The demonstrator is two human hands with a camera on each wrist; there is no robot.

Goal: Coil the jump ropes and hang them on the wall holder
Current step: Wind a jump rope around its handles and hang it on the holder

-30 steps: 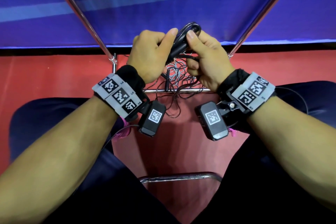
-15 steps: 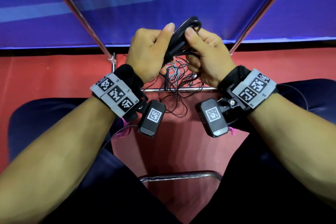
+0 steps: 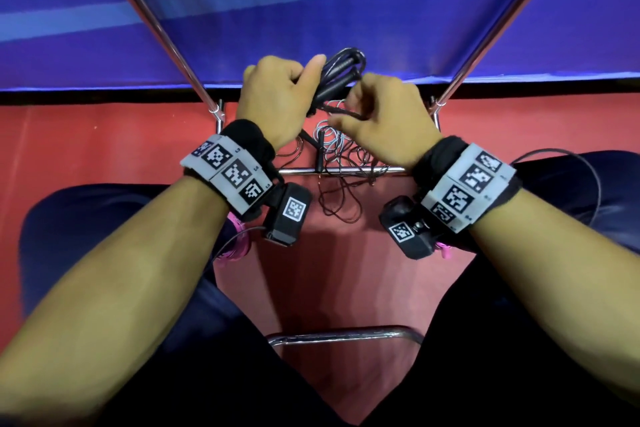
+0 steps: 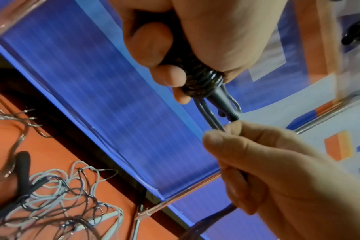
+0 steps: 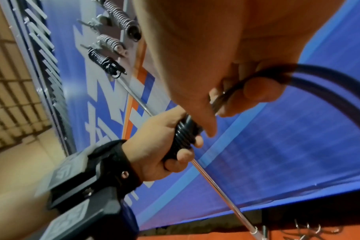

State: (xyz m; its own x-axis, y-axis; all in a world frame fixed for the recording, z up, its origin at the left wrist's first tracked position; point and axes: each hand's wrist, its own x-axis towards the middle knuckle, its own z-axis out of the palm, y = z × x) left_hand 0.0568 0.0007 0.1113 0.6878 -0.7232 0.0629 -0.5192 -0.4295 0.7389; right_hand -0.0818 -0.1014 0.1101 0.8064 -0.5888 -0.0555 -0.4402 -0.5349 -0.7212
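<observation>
Your left hand [image 3: 277, 99] is clenched around the black jump rope handles [image 3: 341, 74], held up in front of the blue banner [image 3: 346, 3], with your thumb laid along them. Turns of dark cord are wound round the handles just where they leave your fist, and a couple of loops stick out past your fingers. Your right hand [image 3: 386, 121] sits just to the right of it, nearly touching. Its thumb and forefinger pinch the cord [image 5: 323, 79] close to the handle tips, and the other fingers are curled in below. From that pinch the cord arcs away to the right and down, out of the right wrist picture.

Below your hands, on the red floor [image 3: 104, 149], lies a loose tangle of other ropes [image 4: 58, 193] — pale grey and dark reddish cords mixed together, with a black handle [image 4: 23, 164] lying among them. The tangle spills across a low chrome crossbar [image 3: 346, 170] on its near side. Far up at the left of the right wrist view, a few metal springs [image 5: 117, 42] hang side by side.
</observation>
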